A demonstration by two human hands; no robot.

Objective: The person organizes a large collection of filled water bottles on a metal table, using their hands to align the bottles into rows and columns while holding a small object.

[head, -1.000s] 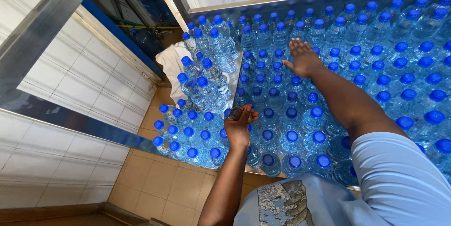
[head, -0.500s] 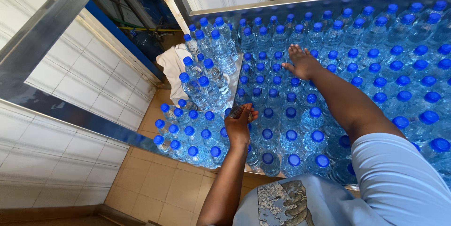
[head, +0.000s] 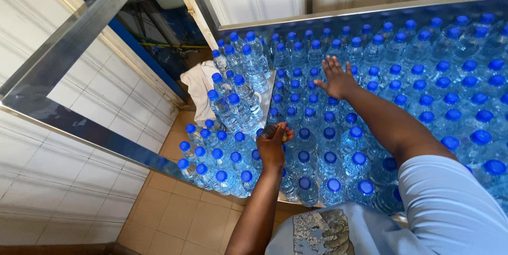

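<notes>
Several clear water bottles with blue caps (head: pixel 423 85) stand packed together on a wide surface. My left hand (head: pixel 274 146) is at the near left edge of the group, its fingers closed around the top of one bottle (head: pixel 271 130). My right hand (head: pixel 336 80) reaches further in. Its fingers are spread and it rests palm-down on the caps near the middle of the group, holding nothing.
A steel frame bar (head: pixel 79 38) crosses the left side over a white tiled wall. A white cloth (head: pixel 197 83) lies beside bundled bottles (head: pixel 238 96). More bundled bottles (head: pixel 211 162) sit lower left above a tan tiled floor (head: pixel 180 218). A steel rail (head: pixel 370 10) bounds the back.
My left hand's fingers have curled tighter on the bottle top. My right hand has stayed on the caps, shifting only slightly. The view has tilted a little.
</notes>
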